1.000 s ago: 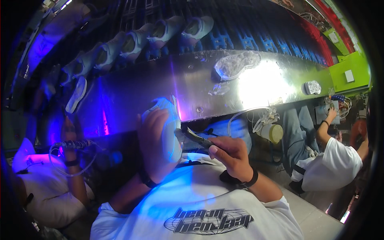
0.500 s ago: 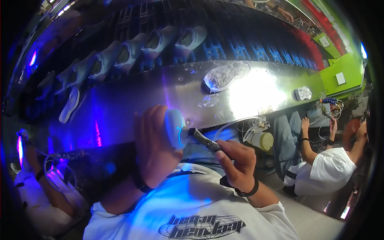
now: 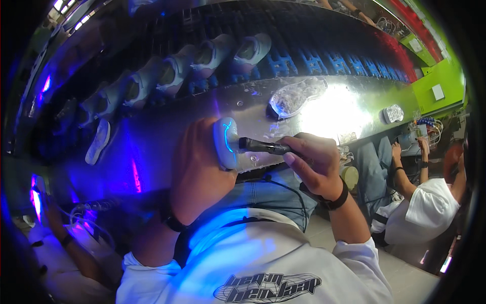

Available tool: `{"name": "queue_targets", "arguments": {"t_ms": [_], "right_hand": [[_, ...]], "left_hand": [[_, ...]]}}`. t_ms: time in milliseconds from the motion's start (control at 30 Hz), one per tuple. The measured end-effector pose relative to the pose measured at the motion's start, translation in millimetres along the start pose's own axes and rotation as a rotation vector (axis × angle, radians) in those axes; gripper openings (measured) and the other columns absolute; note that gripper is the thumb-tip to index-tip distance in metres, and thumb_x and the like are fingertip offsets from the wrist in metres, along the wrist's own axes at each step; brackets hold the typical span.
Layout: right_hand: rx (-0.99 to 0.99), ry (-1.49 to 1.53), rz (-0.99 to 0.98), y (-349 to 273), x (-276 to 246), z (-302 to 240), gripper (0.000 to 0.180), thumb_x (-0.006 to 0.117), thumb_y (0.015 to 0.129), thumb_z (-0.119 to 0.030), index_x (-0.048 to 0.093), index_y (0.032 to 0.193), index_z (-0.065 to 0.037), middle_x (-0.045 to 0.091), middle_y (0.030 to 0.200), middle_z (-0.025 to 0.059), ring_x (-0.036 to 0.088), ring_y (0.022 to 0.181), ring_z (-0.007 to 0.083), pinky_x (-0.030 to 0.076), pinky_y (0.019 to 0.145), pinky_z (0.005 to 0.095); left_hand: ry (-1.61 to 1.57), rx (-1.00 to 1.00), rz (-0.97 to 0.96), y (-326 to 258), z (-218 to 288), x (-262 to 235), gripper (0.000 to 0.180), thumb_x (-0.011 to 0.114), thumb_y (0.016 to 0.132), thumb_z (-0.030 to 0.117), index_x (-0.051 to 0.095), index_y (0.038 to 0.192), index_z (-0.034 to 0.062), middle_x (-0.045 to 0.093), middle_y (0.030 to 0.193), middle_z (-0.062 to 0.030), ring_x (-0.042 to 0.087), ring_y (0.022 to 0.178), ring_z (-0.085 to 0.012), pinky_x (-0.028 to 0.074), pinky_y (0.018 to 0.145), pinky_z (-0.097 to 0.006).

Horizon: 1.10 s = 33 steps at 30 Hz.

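My left hand (image 3: 202, 167) is closed round a pale shoe sole (image 3: 223, 142) above the near part of the metal bench. The sole is held up with one rounded end towards the right, and a glowing blue line curves along its surface. In my right hand (image 3: 317, 162) is a slim black glue brush (image 3: 260, 146), pinched between thumb and fingers. Its tip lies close to the right side of the sole; whether it touches I cannot tell. My left fingers are mostly hidden behind the back of the hand.
Several pale shoe uppers (image 3: 210, 55) stand on a dark conveyor with blue holders (image 3: 281, 65). On the metal bench (image 3: 167, 121) lie a white sole (image 3: 98, 142), a crinkled silvery sole-shaped piece (image 3: 298, 95) and a smaller one (image 3: 393, 114). Co-workers sit at both sides.
Both hands and the sole have moved up, farther over the bench. The brush has swung nearly level, its tip beside the sole. The whole view has shifted slightly.
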State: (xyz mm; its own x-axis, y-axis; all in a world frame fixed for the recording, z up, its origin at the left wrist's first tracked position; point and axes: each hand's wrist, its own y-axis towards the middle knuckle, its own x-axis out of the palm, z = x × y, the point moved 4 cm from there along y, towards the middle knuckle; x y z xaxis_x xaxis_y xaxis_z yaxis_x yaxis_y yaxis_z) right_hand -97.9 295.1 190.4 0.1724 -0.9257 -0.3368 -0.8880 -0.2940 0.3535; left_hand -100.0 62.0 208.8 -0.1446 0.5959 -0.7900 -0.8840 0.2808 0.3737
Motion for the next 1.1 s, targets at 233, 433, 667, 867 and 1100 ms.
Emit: {"name": "queue_targets", "arguments": {"t_ms": [233,433,667,867,1100], "right_hand": [[-0.07,0.178,0.053,4.1,32.2,36.3,0.025,0.074,0.093,-0.009,0.076,0.113,0.005,0.069,0.08,0.0136,0.063,0.064,0.0176,0.047,0.059,0.0305],[0.013,0.311,0.081,-1.2,52.7,52.6,0.023,0.075,0.094,-0.01,0.076,0.113,0.004,0.071,0.082,0.0137,0.065,0.07,0.0185,0.049,0.063,0.032],[0.075,0.287,0.112,-22.1,71.4,69.9,0.022,0.074,0.095,-0.009,0.077,0.113,0.002,0.069,0.079,0.0119,0.062,0.067,0.0169,0.048,0.062,0.0315],[0.18,0.199,0.129,-39.2,75.6,77.3,0.022,0.075,0.094,-0.009,0.077,0.113,0.003,0.067,0.078,0.0111,0.062,0.067,0.0167,0.048,0.061,0.0319],[0.539,0.381,0.088,-46.5,54.0,45.3,0.032,0.073,0.102,-0.022,0.075,0.123,0.002,0.068,0.082,0.0038,0.06,0.073,0.0074,0.048,0.064,0.0284]], "left_hand": [[-0.118,-0.074,-0.093,8.0,-19.8,-3.3,0.062,0.088,0.066,0.004,0.063,0.123,0.0012,0.069,0.118,-0.0178,0.069,0.11,-0.0377,0.056,0.096,-0.044],[-0.211,-0.237,-0.267,15.3,-42.1,-1.3,0.053,0.086,0.07,0.009,0.066,0.117,-0.0003,0.071,0.109,-0.0223,0.07,0.1,-0.0403,0.056,0.089,-0.046],[-0.262,-0.289,-0.34,22.3,-56.2,-3.4,0.051,0.09,0.071,0.014,0.069,0.114,-0.0005,0.074,0.109,-0.0209,0.073,0.098,-0.038,0.058,0.085,-0.045],[-0.039,-0.244,-0.414,9.9,-75.3,-2.1,0.053,0.09,0.073,0.021,0.069,0.117,-0.0009,0.075,0.107,-0.0215,0.073,0.096,-0.0383,0.058,0.084,-0.045],[-0.331,-0.249,-0.207,-11.2,-96.2,-8.7,0.106,0.096,0.071,0.014,0.036,0.156,-0.0016,0.062,0.14,-0.0219,0.061,0.13,-0.031,0.049,0.111,-0.042]]}}
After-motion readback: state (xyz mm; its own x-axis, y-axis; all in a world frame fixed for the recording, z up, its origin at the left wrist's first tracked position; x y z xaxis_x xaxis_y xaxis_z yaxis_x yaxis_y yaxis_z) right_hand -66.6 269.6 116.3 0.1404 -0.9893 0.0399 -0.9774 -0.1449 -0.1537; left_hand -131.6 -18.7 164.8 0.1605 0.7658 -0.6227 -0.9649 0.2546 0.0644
